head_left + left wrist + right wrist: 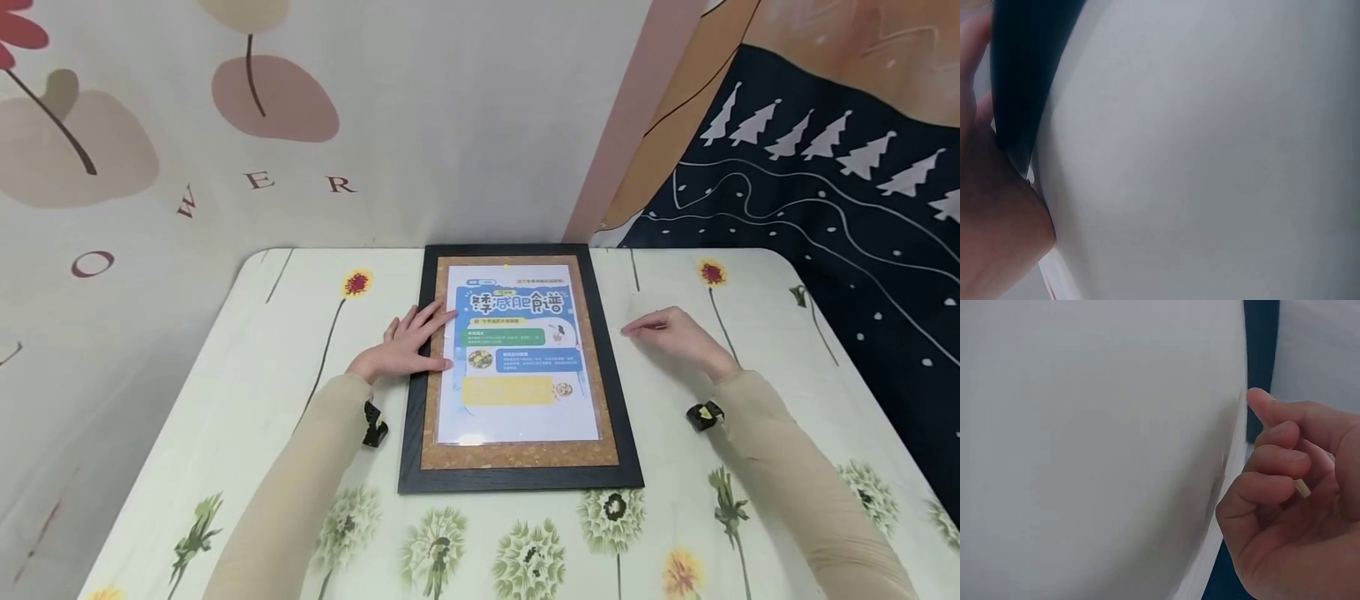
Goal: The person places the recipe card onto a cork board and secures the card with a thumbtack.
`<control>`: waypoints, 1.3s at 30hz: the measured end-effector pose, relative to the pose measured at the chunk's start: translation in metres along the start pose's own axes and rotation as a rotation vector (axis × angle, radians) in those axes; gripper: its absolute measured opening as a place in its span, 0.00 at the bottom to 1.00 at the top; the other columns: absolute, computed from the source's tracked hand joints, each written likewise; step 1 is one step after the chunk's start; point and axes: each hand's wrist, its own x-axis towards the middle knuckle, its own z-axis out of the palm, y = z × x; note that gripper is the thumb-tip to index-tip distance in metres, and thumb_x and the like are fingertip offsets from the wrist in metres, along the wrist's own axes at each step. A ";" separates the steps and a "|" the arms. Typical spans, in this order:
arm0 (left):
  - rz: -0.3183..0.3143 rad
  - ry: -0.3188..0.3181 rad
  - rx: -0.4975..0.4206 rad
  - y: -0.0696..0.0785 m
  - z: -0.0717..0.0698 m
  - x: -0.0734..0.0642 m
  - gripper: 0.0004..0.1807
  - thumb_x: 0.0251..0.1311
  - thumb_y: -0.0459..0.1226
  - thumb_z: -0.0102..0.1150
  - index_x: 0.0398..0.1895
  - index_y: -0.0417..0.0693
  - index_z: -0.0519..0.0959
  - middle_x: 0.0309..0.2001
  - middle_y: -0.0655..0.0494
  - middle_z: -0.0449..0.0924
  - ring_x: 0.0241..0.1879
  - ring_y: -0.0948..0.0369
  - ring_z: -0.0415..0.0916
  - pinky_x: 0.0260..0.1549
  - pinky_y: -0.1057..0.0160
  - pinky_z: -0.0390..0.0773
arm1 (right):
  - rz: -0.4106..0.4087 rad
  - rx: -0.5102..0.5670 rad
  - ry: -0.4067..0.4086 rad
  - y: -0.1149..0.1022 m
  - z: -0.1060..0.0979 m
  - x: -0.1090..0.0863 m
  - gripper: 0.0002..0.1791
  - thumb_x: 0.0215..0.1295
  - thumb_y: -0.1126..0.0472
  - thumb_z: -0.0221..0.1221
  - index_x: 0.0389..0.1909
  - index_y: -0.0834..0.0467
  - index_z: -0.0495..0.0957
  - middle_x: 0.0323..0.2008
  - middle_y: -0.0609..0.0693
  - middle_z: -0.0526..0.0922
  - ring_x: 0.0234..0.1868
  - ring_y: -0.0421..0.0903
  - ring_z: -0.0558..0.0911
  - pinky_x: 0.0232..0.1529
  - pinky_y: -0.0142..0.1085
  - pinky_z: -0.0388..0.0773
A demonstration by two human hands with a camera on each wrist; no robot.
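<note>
A black-framed cork board (517, 457) lies flat on the table. On it rests a printed sheet (517, 421) with a blue heading and colored text boxes. A small yellow spot, perhaps a pin, shows at the sheet's top edge. My left hand (408, 343) rests on the board's left side with fingers spread, the fingertips reaching the sheet. Right of the frame, my right hand (675, 337) is held apart from it, fingers curled. In the right wrist view, those fingers hold a small beige stick-like piece (1302, 489); most of it is hidden.
A pale tablecloth (262, 392) with printed flowers covers the table. Behind it hangs a light patterned curtain (450, 167); a dark one with white trees (825, 208) is on the right. Small black wrist cameras (705, 415) sit at both cuffs.
</note>
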 end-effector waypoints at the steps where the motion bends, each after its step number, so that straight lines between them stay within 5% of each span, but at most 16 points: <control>1: -0.003 0.000 0.003 0.000 0.000 0.000 0.47 0.60 0.51 0.60 0.77 0.54 0.48 0.77 0.51 0.29 0.72 0.39 0.22 0.62 0.35 0.27 | 0.006 -0.005 0.007 0.002 -0.003 -0.001 0.14 0.71 0.65 0.53 0.49 0.67 0.82 0.53 0.64 0.79 0.59 0.59 0.74 0.58 0.50 0.68; 10: 0.014 0.014 0.003 -0.001 0.001 0.000 0.47 0.60 0.52 0.60 0.77 0.53 0.48 0.77 0.51 0.29 0.72 0.39 0.22 0.62 0.35 0.27 | 0.094 -0.080 0.038 0.015 -0.023 -0.002 0.16 0.72 0.62 0.52 0.51 0.68 0.80 0.58 0.68 0.74 0.61 0.62 0.70 0.59 0.54 0.65; 19: -0.005 0.023 0.006 -0.001 -0.001 -0.003 0.47 0.59 0.52 0.60 0.77 0.54 0.48 0.77 0.51 0.30 0.72 0.38 0.22 0.62 0.35 0.27 | 0.102 -0.223 0.030 0.017 -0.044 -0.003 0.14 0.71 0.61 0.53 0.49 0.67 0.80 0.46 0.64 0.79 0.42 0.55 0.73 0.38 0.41 0.71; 30: -0.004 0.010 0.025 -0.002 0.001 -0.003 0.47 0.60 0.52 0.59 0.78 0.55 0.47 0.77 0.52 0.29 0.72 0.39 0.23 0.62 0.35 0.27 | 0.188 0.002 0.073 0.027 -0.037 0.007 0.20 0.73 0.57 0.52 0.59 0.64 0.73 0.56 0.63 0.74 0.45 0.54 0.74 0.42 0.37 0.73; 39: 0.000 0.013 0.011 0.002 0.000 -0.002 0.46 0.60 0.51 0.60 0.77 0.53 0.48 0.77 0.51 0.30 0.72 0.39 0.23 0.62 0.35 0.27 | 0.177 0.013 0.090 0.030 -0.030 0.012 0.20 0.72 0.58 0.53 0.58 0.66 0.73 0.57 0.66 0.73 0.49 0.55 0.71 0.42 0.38 0.70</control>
